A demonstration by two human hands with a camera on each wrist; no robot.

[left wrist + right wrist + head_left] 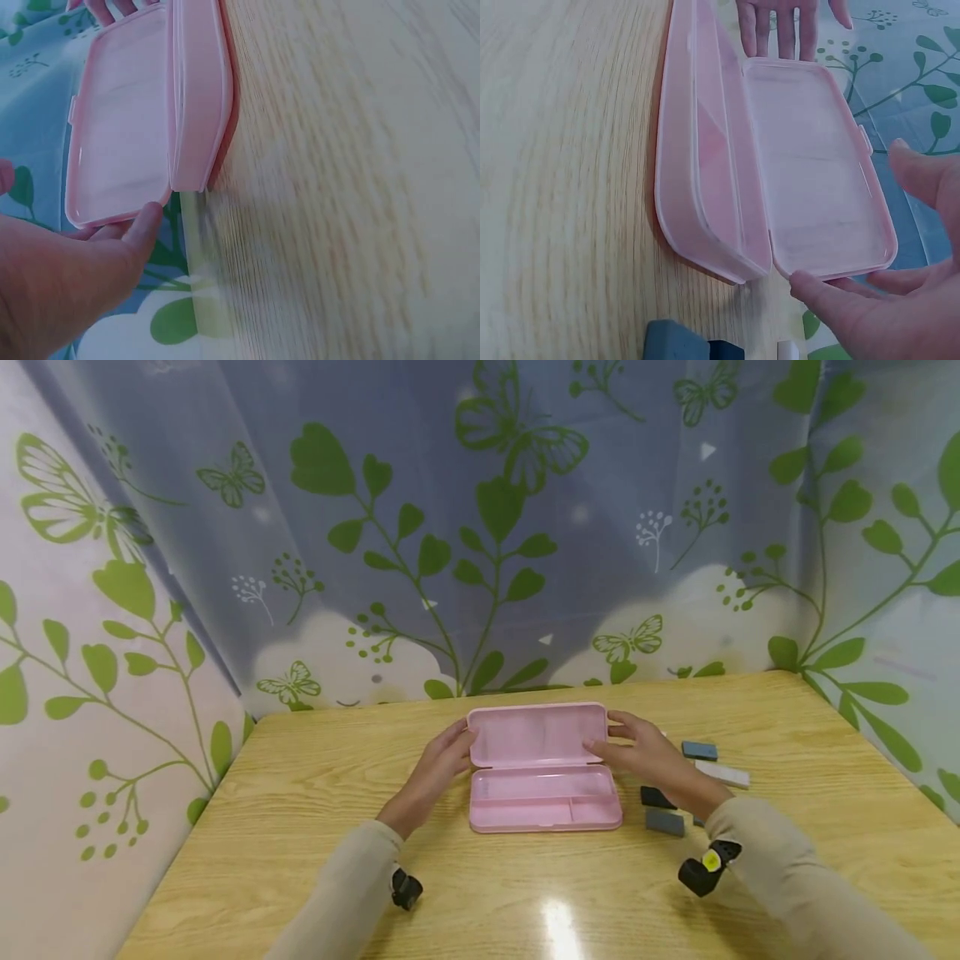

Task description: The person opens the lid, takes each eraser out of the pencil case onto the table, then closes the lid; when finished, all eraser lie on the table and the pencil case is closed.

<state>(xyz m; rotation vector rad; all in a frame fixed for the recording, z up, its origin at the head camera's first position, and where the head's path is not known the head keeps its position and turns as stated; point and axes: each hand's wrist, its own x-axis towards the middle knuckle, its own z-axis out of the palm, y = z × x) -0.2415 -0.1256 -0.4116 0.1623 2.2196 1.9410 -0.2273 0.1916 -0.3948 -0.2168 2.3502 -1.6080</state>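
A pink pencil case (517,828) lies unfolded on the table, its lid (536,737) raised at the back. Its tray has a long compartment behind and two smaller ones in front, with nothing visible inside. My left hand (435,767) touches the lid's left end, fingers extended along and behind the edge. At the opposite end, my right hand (654,758) touches the lid with extended fingers. In the right wrist view its thumb (919,172) stands apart from the lid (817,165). The left wrist view shows the left fingers under the lid's end (120,135).
Right of the case lie several small blocks: a blue-grey block (699,750), a white bar (723,773), a black block (657,797) and a grey block (665,822). Some are partly behind the right forearm. A leaf-patterned curtain (420,552) hangs at the table's back edge.
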